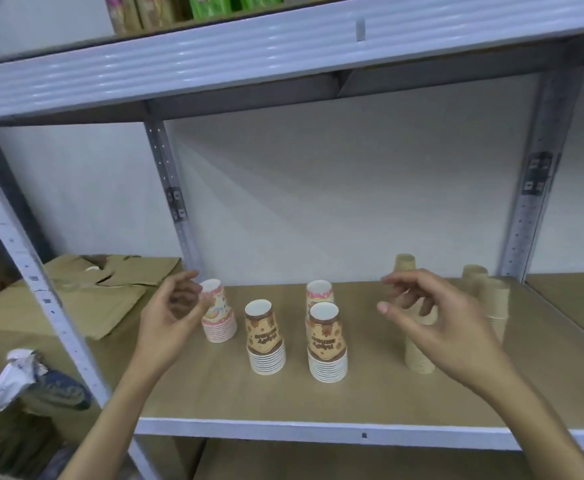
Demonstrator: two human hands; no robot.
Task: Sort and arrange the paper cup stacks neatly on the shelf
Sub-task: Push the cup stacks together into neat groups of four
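Note:
Several upside-down paper cup stacks stand on the wooden shelf (318, 403). A pink-patterned stack (218, 315) is at the left, with a second pink stack (319, 292) behind the right of two brown-and-yellow printed stacks (265, 341) (328, 346). Plain kraft stacks stand at the right: one (419, 355) partly hidden behind my right hand, one at the back (405, 262), two at the far right (496, 303). My left hand (171, 313) hovers open just left of the pink stack. My right hand (432, 317) hovers open in front of the kraft stack, holding nothing.
Flattened cardboard boxes (86, 296) lie left of the shelf upright (41, 289). A crumpled white bag (9, 379) sits below them. The upper shelf beam (283, 53) hangs overhead with packets (210, 5) on top. A rear upright (533, 188) stands at the right.

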